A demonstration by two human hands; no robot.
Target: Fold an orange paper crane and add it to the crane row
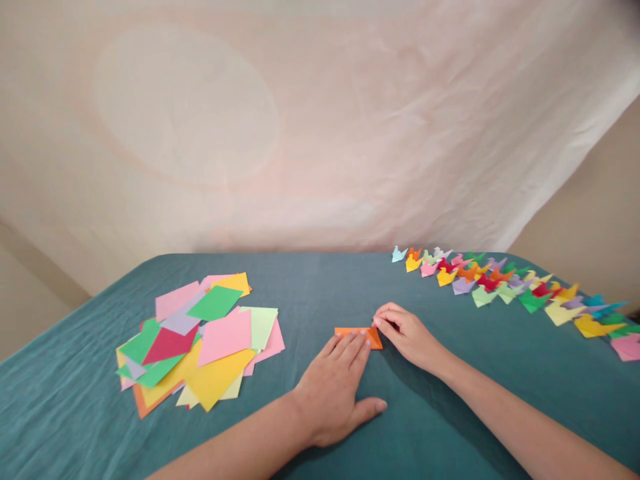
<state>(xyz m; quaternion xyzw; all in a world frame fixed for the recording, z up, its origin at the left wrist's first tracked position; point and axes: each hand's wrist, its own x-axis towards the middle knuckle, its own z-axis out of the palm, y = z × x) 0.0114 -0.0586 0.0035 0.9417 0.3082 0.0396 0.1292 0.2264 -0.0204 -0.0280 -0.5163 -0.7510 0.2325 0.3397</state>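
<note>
A small folded piece of orange paper (377,341) lies on the green tablecloth in front of me, with creased edges showing at its right end. My left hand (337,390) rests flat, its fingers stretched over the paper and its thumb spread out to the right. At the upper right corner of the paper, my right hand (405,333) is closed in a pinch, thumb and forefinger together. The fingertips cover that corner, so the exact grip is partly hidden.
To the left lies a loose pile of coloured paper squares (225,340). Rows of small folded paper birds (485,293) in many colours run along the table's right side. Behind the green-covered table (310,287) hangs a pale cloth (320,133).
</note>
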